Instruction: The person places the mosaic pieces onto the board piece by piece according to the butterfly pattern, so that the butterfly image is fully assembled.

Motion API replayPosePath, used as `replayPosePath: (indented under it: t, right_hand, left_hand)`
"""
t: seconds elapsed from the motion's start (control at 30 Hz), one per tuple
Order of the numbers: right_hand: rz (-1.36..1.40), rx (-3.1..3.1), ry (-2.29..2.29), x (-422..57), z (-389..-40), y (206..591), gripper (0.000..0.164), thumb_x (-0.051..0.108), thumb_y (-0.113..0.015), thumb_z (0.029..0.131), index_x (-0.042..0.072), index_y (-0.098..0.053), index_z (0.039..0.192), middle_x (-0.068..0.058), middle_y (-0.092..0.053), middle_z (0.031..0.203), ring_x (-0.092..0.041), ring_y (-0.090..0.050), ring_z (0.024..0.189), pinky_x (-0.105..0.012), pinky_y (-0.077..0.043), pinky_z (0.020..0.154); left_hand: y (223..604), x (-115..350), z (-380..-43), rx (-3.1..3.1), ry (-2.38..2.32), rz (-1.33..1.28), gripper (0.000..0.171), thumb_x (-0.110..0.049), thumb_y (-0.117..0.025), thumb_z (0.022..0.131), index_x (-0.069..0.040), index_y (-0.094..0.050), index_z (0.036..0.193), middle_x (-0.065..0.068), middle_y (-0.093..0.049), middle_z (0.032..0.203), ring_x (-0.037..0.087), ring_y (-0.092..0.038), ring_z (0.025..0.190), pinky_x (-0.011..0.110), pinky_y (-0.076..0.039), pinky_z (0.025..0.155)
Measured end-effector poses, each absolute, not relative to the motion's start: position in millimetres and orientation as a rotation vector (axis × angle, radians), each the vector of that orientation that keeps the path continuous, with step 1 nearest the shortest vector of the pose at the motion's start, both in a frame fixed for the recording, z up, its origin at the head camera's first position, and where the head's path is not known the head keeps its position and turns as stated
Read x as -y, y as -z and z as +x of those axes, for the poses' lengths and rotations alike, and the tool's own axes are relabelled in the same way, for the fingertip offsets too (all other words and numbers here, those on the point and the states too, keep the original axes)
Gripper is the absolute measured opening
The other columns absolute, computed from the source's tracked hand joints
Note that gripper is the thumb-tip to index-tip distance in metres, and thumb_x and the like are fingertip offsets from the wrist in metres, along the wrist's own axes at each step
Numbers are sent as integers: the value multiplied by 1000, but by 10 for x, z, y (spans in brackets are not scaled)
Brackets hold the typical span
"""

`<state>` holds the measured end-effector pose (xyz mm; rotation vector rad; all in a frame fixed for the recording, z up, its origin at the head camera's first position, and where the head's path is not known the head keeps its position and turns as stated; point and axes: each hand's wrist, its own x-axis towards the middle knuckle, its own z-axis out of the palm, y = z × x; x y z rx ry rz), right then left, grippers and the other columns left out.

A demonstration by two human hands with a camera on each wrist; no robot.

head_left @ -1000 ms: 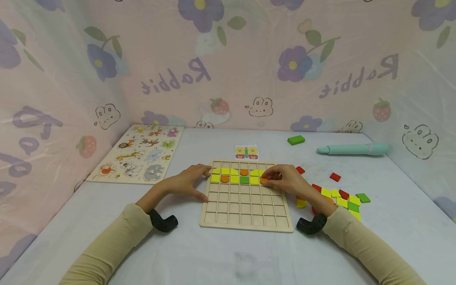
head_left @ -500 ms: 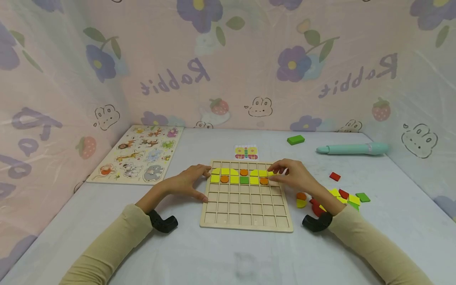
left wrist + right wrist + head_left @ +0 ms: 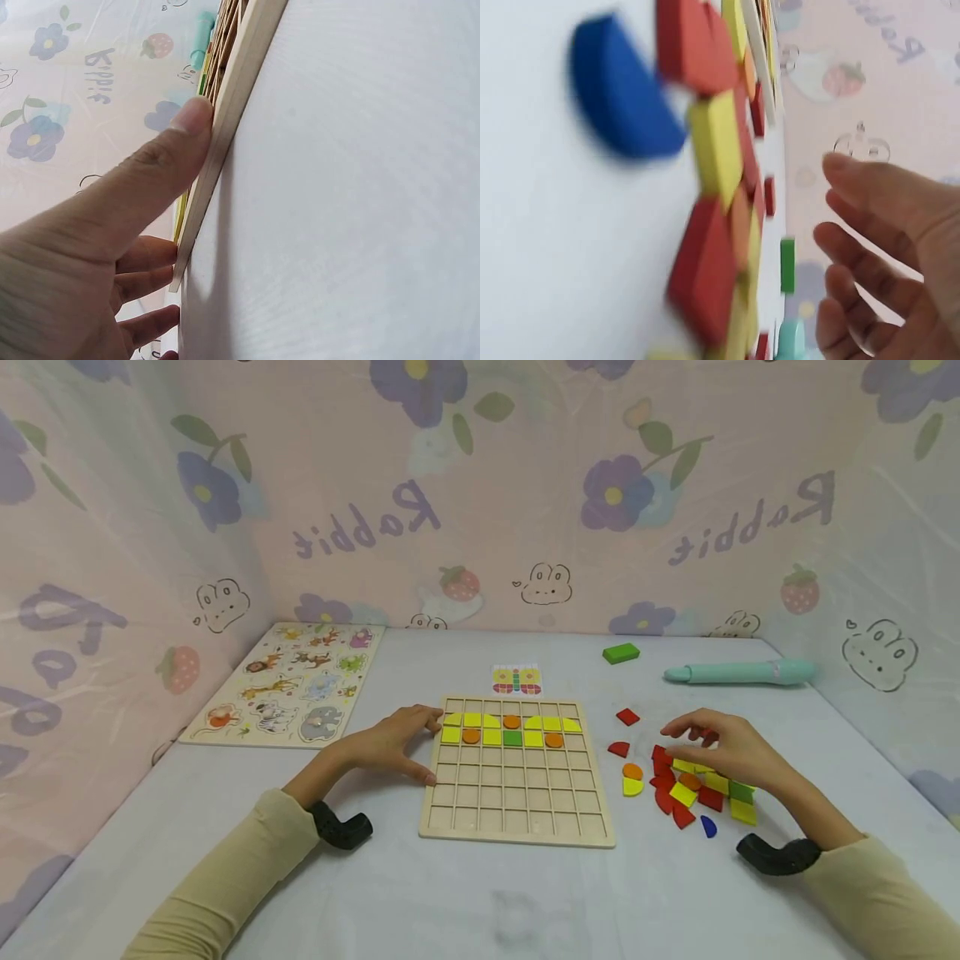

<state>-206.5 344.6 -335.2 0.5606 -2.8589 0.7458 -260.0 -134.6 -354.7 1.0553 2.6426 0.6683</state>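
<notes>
A wooden grid board lies in the middle of the table in the head view. Its second and third rows hold yellow pieces, orange discs and one green square. My left hand rests against the board's left edge; the thumb and fingertips touch the rim in the left wrist view. Above a loose pile of coloured pieces hovers my right hand. Its fingers are loosely bent with nothing between them. A blue half-disc lies at the pile's near side.
Behind the board lies a small butterfly pattern card. An animal puzzle board sits at the back left. At the back right are a green block and a mint-coloured microphone-like stick. Red pieces lie right of the board.
My right hand has let go of the orange disc in the third row and moved right, from the board to over the loose pile. The left hand stays at the board's edge.
</notes>
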Motion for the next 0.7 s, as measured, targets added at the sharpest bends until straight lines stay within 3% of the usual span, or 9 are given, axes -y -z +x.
replayPosePath:
  t: [0.4,0.7]
  right_hand:
    - [477,3021,-675,-3648,-2103,3478,30,33,-77,75,12,-67,93,4,-54,76,-11,-47,70,-20,-43,57]
    - [478,3016,-625,-3604,-2153,3484,33,30,-77,75,8,-68,98,2,-61,84,-17,-49,78,-20,-45,60]
  left_hand:
    - [3544,1356,-2601,-2638,-672,1066,74,-47,-77,70,-8,-45,124,12,-29,149,33,-22,138,50,-18,112]
    - [3561,1358,-2610,-2641,-675,1076,71,-48,-77,70,-9,-46,121,12,-29,149,33,-22,137,50,-18,112]
